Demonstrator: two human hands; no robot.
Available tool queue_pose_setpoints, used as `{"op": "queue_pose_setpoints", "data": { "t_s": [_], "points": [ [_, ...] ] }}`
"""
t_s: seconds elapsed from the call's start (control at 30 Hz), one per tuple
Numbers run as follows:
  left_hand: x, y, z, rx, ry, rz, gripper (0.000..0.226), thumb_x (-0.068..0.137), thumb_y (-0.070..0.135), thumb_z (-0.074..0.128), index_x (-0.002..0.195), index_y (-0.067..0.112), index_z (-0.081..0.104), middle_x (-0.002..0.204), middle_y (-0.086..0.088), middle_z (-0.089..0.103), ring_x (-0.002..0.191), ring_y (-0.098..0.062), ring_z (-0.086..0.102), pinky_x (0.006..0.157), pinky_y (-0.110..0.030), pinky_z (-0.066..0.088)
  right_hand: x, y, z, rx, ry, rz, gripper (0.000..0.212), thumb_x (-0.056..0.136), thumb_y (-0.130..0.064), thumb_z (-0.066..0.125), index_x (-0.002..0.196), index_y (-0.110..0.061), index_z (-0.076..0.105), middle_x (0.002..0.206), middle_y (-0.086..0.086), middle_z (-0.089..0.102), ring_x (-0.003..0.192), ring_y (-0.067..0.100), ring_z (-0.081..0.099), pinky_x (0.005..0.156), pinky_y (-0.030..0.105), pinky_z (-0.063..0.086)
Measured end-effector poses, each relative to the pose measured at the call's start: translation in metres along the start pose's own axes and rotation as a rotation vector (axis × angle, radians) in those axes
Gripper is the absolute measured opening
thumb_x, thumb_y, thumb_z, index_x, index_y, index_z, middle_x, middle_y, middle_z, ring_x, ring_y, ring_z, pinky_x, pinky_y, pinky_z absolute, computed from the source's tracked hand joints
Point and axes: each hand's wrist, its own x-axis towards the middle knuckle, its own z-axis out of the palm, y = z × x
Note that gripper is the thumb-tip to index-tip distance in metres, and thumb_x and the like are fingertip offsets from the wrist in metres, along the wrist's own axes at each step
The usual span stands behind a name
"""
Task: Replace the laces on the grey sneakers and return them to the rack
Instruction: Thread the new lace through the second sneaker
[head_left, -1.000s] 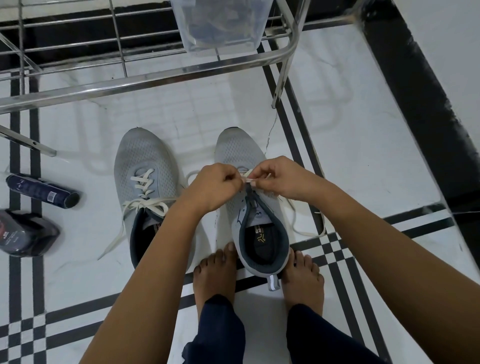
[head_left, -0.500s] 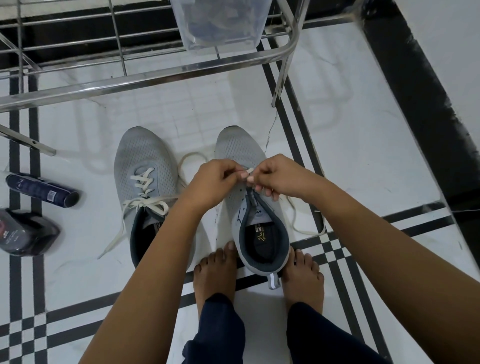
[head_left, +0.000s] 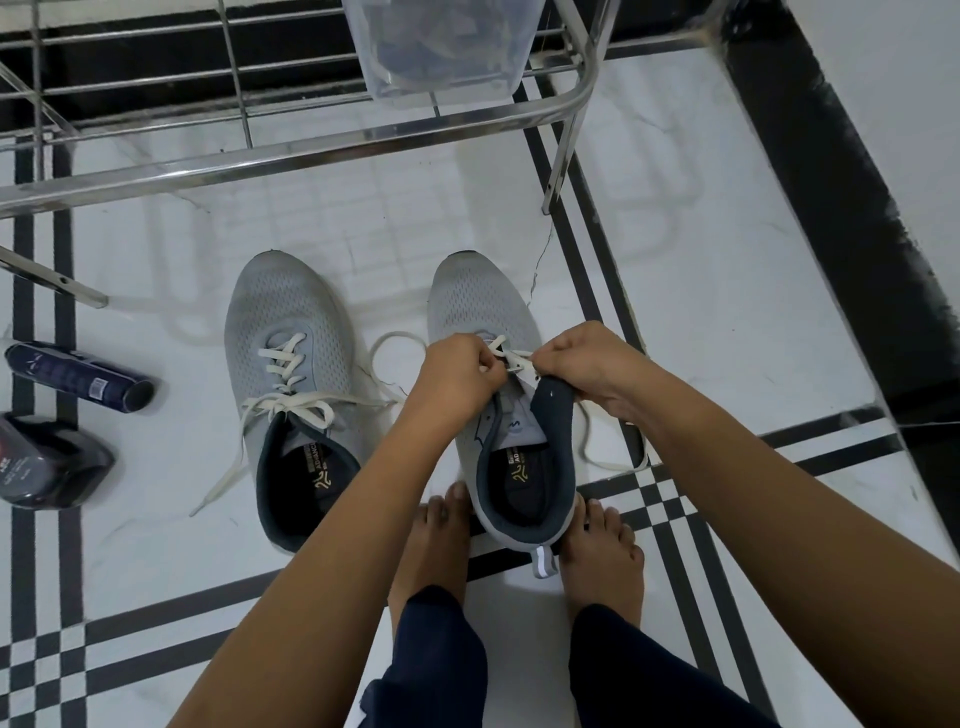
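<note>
Lace ends (head_left: 511, 357) sit pinched in our left hand (head_left: 457, 379) and right hand (head_left: 597, 374). Rack rail (head_left: 311, 156) stands ahead; open floor (head_left: 727, 322) lies right.

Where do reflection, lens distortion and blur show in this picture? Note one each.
Head view: the glossy white marble floor mirrors the steel wire rack as pale bars; head view: the rack's front rail bows, wide-angle distortion; head view: its far right corner smears, yet the left hand and right hand pinching the cream lace on the grey mesh sneaker are sharp.
</note>
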Motion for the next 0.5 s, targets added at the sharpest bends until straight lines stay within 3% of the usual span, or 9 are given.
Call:
{"op": "queue_pose_setpoints", "data": {
  "t_s": [0.23,0.33,0.5],
  "points": [
    [-0.0041,0.0061,0.0026,0.093,0.038,0.005,0.015,0.087,0.012,0.052,0.078,0.005,0.062,0.082,-0.019,0.057,0.075,-0.021,0.044,0.067,-0.031,0.037,-0.0005,0.0011,-0.0037,0.108,-0.047,0.035,0.017,0.086,0.001,0.055,0.070,-0.006,0.059,0.064,0.009,0.053,0.052,0.013,0.050,0.046,0.017,0.045],
    [-0.0038,0.0080,0.0042,0.125,0.049,0.008,0.020,0.088,0.010,0.051,0.090,-0.006,0.064,0.096,-0.023,0.064,0.081,-0.027,0.050,0.076,-0.038,0.042,0.0002,0.0017,-0.0038,0.119,-0.053,0.040,0.020,0.086,0.000,0.056,0.068,-0.007,0.058,0.065,0.009,0.052,0.052,0.013,0.050,0.044,0.016,0.045],
    [-0.0019,0.0081,0.0066,0.134,0.057,-0.010,0.021,0.089,0.012,0.051,0.097,-0.004,0.061,0.103,-0.021,0.062,0.097,-0.032,0.055,0.076,-0.036,0.041,0.0004,0.0021,-0.0041,0.133,-0.051,0.044,0.019,0.086,0.000,0.056,0.068,-0.006,0.058,0.065,0.009,0.052,0.053,0.013,0.050,0.047,0.017,0.046]
  ]
}}
